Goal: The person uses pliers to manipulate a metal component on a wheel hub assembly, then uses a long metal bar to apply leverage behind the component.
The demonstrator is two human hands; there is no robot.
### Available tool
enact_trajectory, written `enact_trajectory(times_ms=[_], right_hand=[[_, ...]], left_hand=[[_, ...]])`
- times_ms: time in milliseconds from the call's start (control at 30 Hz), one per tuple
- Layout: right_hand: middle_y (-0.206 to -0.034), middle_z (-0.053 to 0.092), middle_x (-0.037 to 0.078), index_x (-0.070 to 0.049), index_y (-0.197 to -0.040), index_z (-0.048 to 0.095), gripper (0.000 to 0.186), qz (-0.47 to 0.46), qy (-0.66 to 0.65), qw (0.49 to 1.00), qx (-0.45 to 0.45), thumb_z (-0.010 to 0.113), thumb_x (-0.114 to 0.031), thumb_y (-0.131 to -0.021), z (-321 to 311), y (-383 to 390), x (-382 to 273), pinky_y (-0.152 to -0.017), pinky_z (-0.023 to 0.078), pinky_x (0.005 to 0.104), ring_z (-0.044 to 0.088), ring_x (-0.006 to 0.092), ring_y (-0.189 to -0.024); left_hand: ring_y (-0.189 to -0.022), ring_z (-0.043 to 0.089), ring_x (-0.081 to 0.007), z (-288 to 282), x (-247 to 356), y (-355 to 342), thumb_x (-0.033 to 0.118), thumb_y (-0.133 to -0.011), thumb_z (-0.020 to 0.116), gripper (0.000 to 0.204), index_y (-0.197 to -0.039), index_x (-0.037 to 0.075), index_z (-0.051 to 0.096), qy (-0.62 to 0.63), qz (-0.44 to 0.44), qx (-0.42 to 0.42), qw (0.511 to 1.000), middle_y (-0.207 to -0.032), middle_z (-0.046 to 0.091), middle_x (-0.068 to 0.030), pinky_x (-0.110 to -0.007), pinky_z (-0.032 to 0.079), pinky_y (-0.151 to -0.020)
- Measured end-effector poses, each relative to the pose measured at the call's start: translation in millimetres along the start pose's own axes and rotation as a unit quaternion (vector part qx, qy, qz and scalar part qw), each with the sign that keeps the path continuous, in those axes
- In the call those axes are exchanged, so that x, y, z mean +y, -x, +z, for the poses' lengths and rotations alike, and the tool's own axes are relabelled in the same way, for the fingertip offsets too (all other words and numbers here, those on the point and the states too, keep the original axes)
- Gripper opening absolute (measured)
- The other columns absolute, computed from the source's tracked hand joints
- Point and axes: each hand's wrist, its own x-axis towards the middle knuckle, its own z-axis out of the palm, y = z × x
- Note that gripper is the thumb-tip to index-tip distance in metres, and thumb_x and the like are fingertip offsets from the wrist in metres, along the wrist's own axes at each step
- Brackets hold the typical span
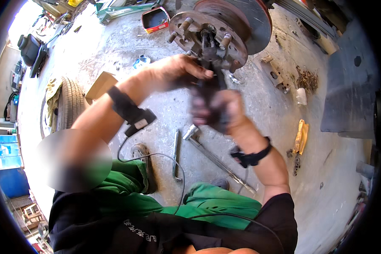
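A rusty wheel hub (239, 55) with several studs faces me at the top. Against its centre stands a dark, greasy tool (209, 50) whose exact kind I cannot make out. My left hand (183, 70) is closed around the tool just below the hub, thumb across it. Lower down, my right hand (227, 108) is wrapped round the tool's near end, blurred by motion. The hands hide much of the tool. Behind the hub sits a large brake disc (261, 25).
On the floor by my feet lie a long socket wrench (216, 156) and a metal bar (175, 154). A tyre (71, 101) and a cardboard box (100, 86) stand to the left. A red-edged tray (155, 20) lies beyond; a yellow packet (300, 136) lies right.
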Motion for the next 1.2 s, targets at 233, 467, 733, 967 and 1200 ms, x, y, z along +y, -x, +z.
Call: enact_trajectory(times_ms=[233,467,733,967,1200], right_hand=[[-0.080,0.051,0.000,-0.004,-0.103,0.053,0.039,-0.077,0.015,0.997,-0.004,0.050,-0.023,-0.069,15.4,-5.8,13.2,-0.066,0.040,0.0336,0.044,0.0144,-0.066],[-0.081,0.050,0.004,0.000,-0.102,0.054,0.042,-0.008,-0.034,0.999,-0.002,0.051,-0.017,-0.063,2.8,1.9,-0.2,-0.066,0.041,0.0368,0.047,0.0166,-0.068],[-0.097,0.064,0.020,0.007,-0.110,0.058,0.043,-0.068,0.072,0.994,0.046,0.050,-0.013,-0.072,-2.2,-0.4,1.0,-0.081,0.058,0.0517,0.067,0.0310,-0.086],[-0.092,0.071,0.019,0.006,-0.105,0.064,0.038,-0.065,0.175,0.978,0.092,0.057,-0.028,-0.091,4.4,-1.3,11.3,-0.072,0.063,0.0448,0.073,0.0328,-0.080],[-0.113,0.070,0.016,-0.004,-0.124,0.064,0.043,0.097,0.638,0.763,-0.027,0.063,-0.033,-0.092,-66.3,10.9,52.2,-0.084,0.056,0.0371,0.070,0.0297,-0.098]], left_hand=[[-0.079,0.070,-0.0229,15.2,-18.3,-15.2,0.018,-0.091,0.068,0.025,-0.106,-0.001,0.067,0.132,-0.008,0.020,0.991,-0.092,0.072,-0.0124,-0.035,0.057,-0.077],[-0.086,0.069,-0.0175,18.6,-10.5,-12.2,0.024,-0.094,0.067,0.031,-0.111,-0.001,0.066,-0.020,0.022,0.020,0.999,-0.102,0.072,-0.0091,-0.030,0.056,-0.081],[-0.069,0.069,-0.0122,-0.1,-36.3,-10.1,0.028,-0.094,0.067,0.030,-0.108,0.001,0.068,0.015,0.069,-0.089,0.994,-0.088,0.073,-0.0070,-0.025,0.058,-0.064],[-0.081,0.070,-0.0140,-8.9,-34.8,-11.4,0.029,-0.097,0.063,0.030,-0.108,0.001,0.067,-0.025,0.041,-0.041,0.998,-0.095,0.071,-0.0084,-0.027,0.059,-0.075],[-0.091,0.069,-0.0296,-0.2,-15.5,9.7,0.043,-0.097,0.058,0.044,-0.114,0.003,0.063,-0.007,-0.018,-0.009,1.000,-0.099,0.069,-0.0132,-0.047,0.056,-0.089]])
